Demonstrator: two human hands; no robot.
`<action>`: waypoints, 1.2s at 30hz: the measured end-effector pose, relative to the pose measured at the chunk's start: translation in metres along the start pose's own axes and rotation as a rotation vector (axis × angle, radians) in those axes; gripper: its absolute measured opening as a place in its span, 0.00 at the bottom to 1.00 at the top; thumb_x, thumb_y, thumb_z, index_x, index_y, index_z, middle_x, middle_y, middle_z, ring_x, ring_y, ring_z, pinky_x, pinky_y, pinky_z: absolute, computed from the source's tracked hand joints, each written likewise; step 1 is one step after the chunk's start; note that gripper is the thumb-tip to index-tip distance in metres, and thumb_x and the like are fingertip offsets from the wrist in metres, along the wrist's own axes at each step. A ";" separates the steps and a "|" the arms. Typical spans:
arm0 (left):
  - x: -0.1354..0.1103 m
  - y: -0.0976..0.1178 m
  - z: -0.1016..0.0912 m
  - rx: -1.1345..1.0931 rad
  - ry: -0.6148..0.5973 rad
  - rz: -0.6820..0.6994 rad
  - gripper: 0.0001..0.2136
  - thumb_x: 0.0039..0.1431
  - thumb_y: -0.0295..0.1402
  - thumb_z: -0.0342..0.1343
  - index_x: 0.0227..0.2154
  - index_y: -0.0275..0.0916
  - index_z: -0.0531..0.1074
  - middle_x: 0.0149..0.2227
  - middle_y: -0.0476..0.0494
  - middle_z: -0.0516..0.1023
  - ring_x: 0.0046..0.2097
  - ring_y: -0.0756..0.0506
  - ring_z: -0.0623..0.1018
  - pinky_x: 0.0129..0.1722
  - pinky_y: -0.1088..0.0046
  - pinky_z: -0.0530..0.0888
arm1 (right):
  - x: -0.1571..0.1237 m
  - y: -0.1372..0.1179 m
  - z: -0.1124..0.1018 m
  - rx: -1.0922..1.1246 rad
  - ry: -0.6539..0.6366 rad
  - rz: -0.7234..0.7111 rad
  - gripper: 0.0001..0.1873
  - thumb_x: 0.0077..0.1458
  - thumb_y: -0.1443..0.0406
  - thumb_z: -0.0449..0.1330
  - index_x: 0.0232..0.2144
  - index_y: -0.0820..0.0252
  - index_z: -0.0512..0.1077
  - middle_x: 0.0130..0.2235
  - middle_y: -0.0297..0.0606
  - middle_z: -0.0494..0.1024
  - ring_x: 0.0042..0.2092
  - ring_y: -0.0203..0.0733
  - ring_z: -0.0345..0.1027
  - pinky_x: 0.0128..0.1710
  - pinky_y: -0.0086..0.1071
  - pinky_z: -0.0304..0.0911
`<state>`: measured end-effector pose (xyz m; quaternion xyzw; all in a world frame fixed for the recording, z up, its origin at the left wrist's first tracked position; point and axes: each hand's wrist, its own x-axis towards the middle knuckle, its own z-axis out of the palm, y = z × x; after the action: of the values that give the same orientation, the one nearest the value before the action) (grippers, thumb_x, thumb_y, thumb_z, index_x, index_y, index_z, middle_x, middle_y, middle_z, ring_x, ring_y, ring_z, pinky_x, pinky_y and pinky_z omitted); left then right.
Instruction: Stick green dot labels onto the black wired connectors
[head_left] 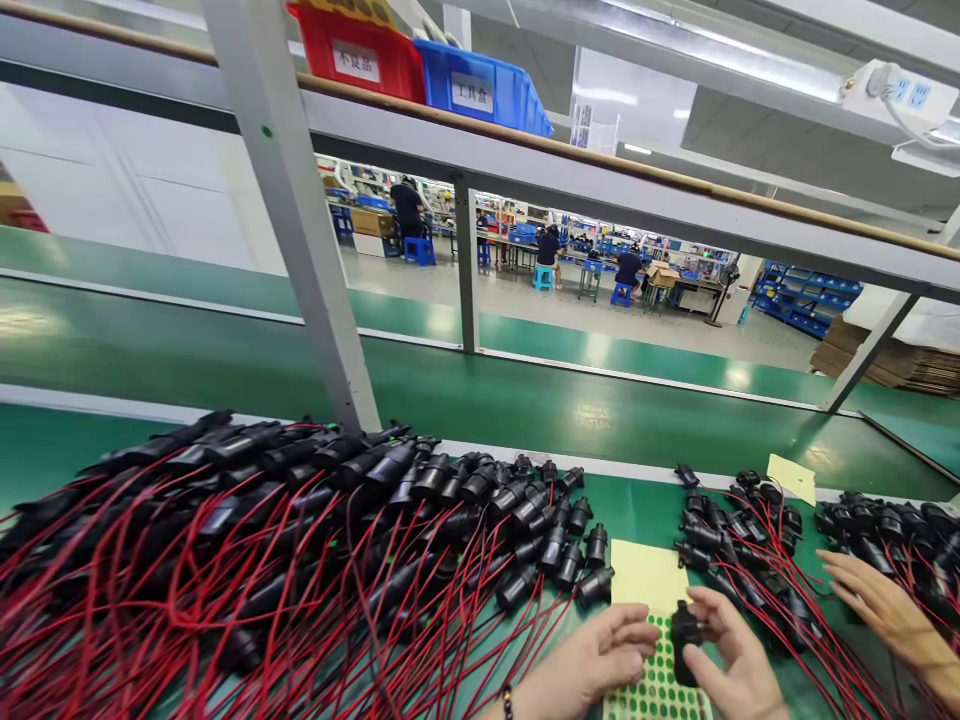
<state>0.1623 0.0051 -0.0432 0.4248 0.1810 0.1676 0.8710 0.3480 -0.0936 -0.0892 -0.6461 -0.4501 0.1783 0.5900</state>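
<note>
My right hand (731, 655) holds a small black cylindrical, pump-like part (685, 640) upright between thumb and fingers, its narrow end up. To its left, my left hand (596, 655) hovers over the edge of a sheet of round green stickers (660, 690). The left fingers are bent, with a gap between them and the thumb; nothing can be made out in them. A pale yellow backing sheet (645, 575) lies at the far end of the stickers. Just left of these sheets spreads a large pile of similar black parts (390, 465) with red wires.
Right of the sheets is a smaller pile of black parts (739, 530). Another person's hand (877, 600) reaches in beside a further pile (892, 525). A grey post (292, 200) rises behind the large pile. Red (356, 55) and blue (484, 90) bins sit on the overhead shelf.
</note>
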 end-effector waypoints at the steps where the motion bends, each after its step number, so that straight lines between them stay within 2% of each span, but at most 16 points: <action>1: 0.000 0.000 0.001 -0.051 -0.046 -0.016 0.26 0.41 0.35 0.73 0.46 0.41 0.75 0.46 0.43 0.77 0.49 0.44 0.74 0.48 0.70 0.68 | -0.001 -0.003 0.011 0.032 -0.017 -0.004 0.20 0.50 0.59 0.62 0.46 0.56 0.73 0.41 0.42 0.81 0.43 0.48 0.75 0.42 0.36 0.70; 4: 0.001 -0.001 -0.001 -0.110 -0.077 -0.021 0.22 0.41 0.37 0.74 0.39 0.38 0.76 0.37 0.45 0.78 0.37 0.48 0.76 0.41 0.72 0.70 | 0.006 -0.012 0.022 -0.037 -0.090 -0.062 0.18 0.53 0.57 0.62 0.45 0.55 0.74 0.41 0.41 0.81 0.42 0.46 0.76 0.43 0.34 0.69; 7: 0.006 -0.007 -0.009 -0.074 0.055 -0.035 0.19 0.40 0.38 0.72 0.33 0.36 0.73 0.28 0.50 0.75 0.27 0.52 0.72 0.33 0.73 0.70 | 0.024 -0.015 0.001 -0.239 -0.150 -0.143 0.12 0.58 0.57 0.58 0.39 0.56 0.75 0.37 0.40 0.79 0.37 0.43 0.74 0.38 0.31 0.70; 11: 0.012 -0.018 -0.018 -0.005 0.201 -0.040 0.18 0.41 0.38 0.69 0.30 0.38 0.68 0.23 0.53 0.72 0.24 0.52 0.71 0.30 0.73 0.67 | 0.043 -0.004 -0.035 -0.543 -0.198 -0.147 0.15 0.62 0.58 0.50 0.30 0.57 0.74 0.32 0.37 0.73 0.34 0.42 0.71 0.36 0.32 0.68; 14: 0.015 -0.022 -0.018 0.059 0.234 -0.054 0.16 0.41 0.35 0.68 0.30 0.37 0.68 0.24 0.54 0.72 0.26 0.52 0.71 0.29 0.75 0.66 | 0.046 0.010 -0.043 -0.624 -0.269 -0.128 0.15 0.60 0.61 0.50 0.28 0.57 0.73 0.31 0.37 0.72 0.34 0.41 0.71 0.36 0.32 0.67; 21: 0.016 -0.026 -0.016 0.084 0.260 -0.047 0.16 0.40 0.31 0.68 0.32 0.36 0.70 0.27 0.52 0.71 0.29 0.51 0.70 0.29 0.75 0.65 | 0.044 0.029 -0.033 -0.655 -0.327 -0.118 0.10 0.55 0.66 0.51 0.25 0.56 0.70 0.30 0.36 0.71 0.32 0.42 0.69 0.34 0.33 0.65; 25: 0.016 -0.028 -0.018 0.092 0.238 -0.041 0.14 0.41 0.29 0.65 0.33 0.37 0.71 0.27 0.53 0.71 0.27 0.52 0.68 0.28 0.75 0.64 | 0.041 0.029 -0.034 -0.645 -0.341 -0.138 0.11 0.57 0.66 0.50 0.23 0.56 0.66 0.29 0.34 0.68 0.31 0.41 0.67 0.34 0.33 0.64; 29: 0.020 -0.031 -0.020 0.136 0.249 -0.052 0.14 0.39 0.25 0.61 0.33 0.38 0.71 0.27 0.54 0.73 0.27 0.52 0.68 0.30 0.74 0.64 | 0.045 0.023 -0.043 -0.572 -0.359 -0.163 0.12 0.60 0.63 0.50 0.25 0.56 0.67 0.30 0.34 0.68 0.32 0.40 0.67 0.34 0.31 0.65; 31: 0.022 -0.031 -0.019 0.168 0.253 -0.078 0.14 0.39 0.24 0.60 0.33 0.38 0.70 0.26 0.54 0.74 0.27 0.51 0.69 0.31 0.73 0.66 | 0.052 0.014 -0.045 -0.457 -0.315 -0.174 0.13 0.60 0.60 0.53 0.26 0.56 0.69 0.31 0.35 0.69 0.34 0.40 0.68 0.34 0.30 0.66; 33: 0.022 -0.030 -0.017 0.151 0.221 -0.079 0.14 0.38 0.25 0.59 0.32 0.39 0.68 0.25 0.54 0.75 0.27 0.50 0.73 0.31 0.72 0.66 | 0.058 0.000 -0.041 -0.337 -0.208 -0.174 0.13 0.59 0.57 0.57 0.27 0.57 0.71 0.35 0.38 0.71 0.37 0.41 0.69 0.37 0.30 0.66; 36: 0.017 -0.024 -0.013 0.092 0.165 0.052 0.16 0.41 0.28 0.61 0.35 0.40 0.66 0.27 0.53 0.75 0.32 0.46 0.77 0.33 0.71 0.67 | 0.064 -0.029 -0.020 -0.176 -0.086 -0.152 0.12 0.58 0.57 0.60 0.29 0.58 0.73 0.44 0.42 0.70 0.45 0.43 0.68 0.43 0.30 0.64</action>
<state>0.1746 0.0074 -0.0732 0.4538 0.2486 0.2160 0.8280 0.3867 -0.0580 -0.0386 -0.6511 -0.5368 0.1204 0.5229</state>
